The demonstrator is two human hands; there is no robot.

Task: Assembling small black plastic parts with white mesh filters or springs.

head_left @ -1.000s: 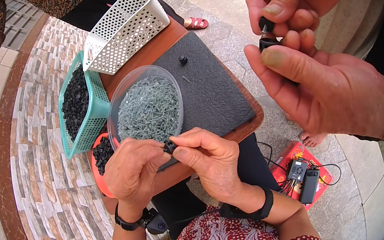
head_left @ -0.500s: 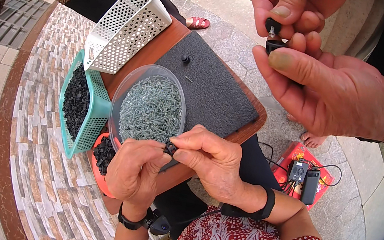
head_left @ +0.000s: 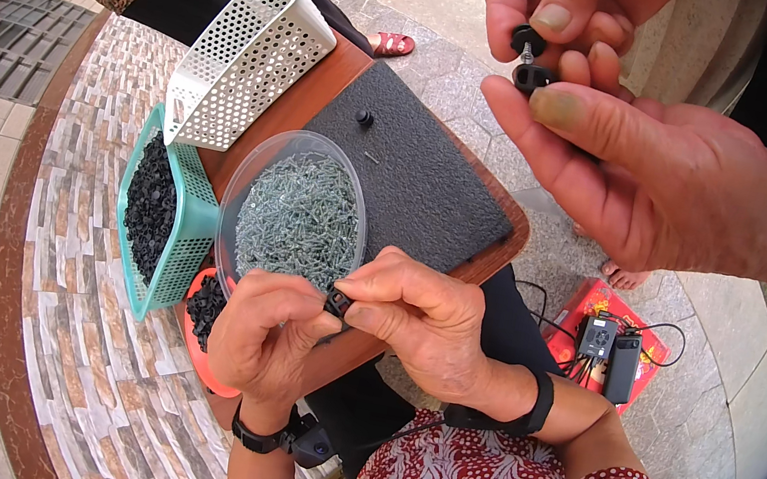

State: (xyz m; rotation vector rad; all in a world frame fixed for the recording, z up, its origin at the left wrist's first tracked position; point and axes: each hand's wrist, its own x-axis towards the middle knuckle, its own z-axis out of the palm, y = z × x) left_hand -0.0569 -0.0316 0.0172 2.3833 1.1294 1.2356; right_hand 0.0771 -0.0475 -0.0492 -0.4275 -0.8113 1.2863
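Observation:
Above the table's near edge, my left hand and my right hand meet at a small black plastic part. Each hand pinches it between thumb and fingertips. Most of the part is covered, and I cannot tell whether a screw sits in it. Just beyond my fingers stands a clear round tub full of small silvery screws. A dark grey foam mat lies right of the tub, bearing a small black knob and one loose screw.
At upper right, another person's hands hold a black knob with a screw above a black fitting. A white perforated basket, a teal basket of black parts and an orange bowl line the left. Electronic devices lie on a red box.
My fingers have shifted a little on the black part, which now shows more of its side. The other person's hands have moved slightly left in the view with their pieces.

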